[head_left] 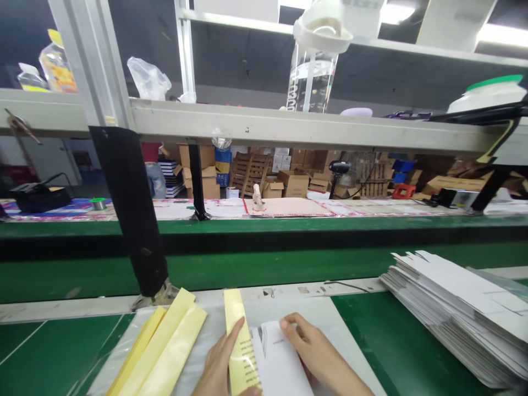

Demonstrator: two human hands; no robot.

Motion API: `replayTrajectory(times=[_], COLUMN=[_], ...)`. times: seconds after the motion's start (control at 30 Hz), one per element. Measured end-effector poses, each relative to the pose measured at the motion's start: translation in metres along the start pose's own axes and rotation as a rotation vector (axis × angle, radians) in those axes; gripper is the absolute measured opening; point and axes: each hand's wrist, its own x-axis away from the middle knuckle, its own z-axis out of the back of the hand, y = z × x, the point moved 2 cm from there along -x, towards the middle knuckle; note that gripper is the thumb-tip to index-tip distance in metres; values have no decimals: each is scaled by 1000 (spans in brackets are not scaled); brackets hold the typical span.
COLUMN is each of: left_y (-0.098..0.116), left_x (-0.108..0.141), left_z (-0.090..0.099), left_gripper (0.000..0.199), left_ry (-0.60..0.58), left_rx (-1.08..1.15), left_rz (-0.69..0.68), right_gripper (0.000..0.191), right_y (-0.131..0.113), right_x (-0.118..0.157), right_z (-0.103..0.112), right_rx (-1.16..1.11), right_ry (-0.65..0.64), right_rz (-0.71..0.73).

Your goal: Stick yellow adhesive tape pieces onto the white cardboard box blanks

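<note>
My left hand [220, 360] is closed round a yellow strip [239, 341] with printed lines, its thumb on the strip's upper part. Right against the strip lies a white folded carton [280, 363], tilted slightly, with small flaps at its top end. My right hand [315, 349] grips the carton's upper right edge, its fingers curled over it. Both hands are over a pale sheet [330, 324] on the green bench. More yellow strips [169, 352] lie fanned out to the left.
A tall stack of flat white cartons [462, 313] stands at the right. A black-wrapped post [132, 214] rises at the left, under a shelf beam [256, 124] with a clear jug [313, 66]. Beyond the green conveyor [264, 267], a person [154, 170] stands near cardboard boxes.
</note>
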Motion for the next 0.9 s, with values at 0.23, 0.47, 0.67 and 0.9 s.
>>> replayTrajectory(times=[0.23,0.47,0.67,0.9], left_y=[43,48,41,29], left_x=[5,6,5,4], left_z=[18,23,12,10], left_gripper=[72,80,74,76], left_ry=[175,214,218,131], left_rx=[664,902,845,814], left_rz=[86,236,79,131], right_gripper=[31,48,43,47], right_y=[17,18,80,53], right_x=[18,26,16,35], right_z=[-14,42,131,47], right_rx=[-115,-647,-142,308], right_ry=[42,111,400,258], right_rz=[-32,-168,-279,-31])
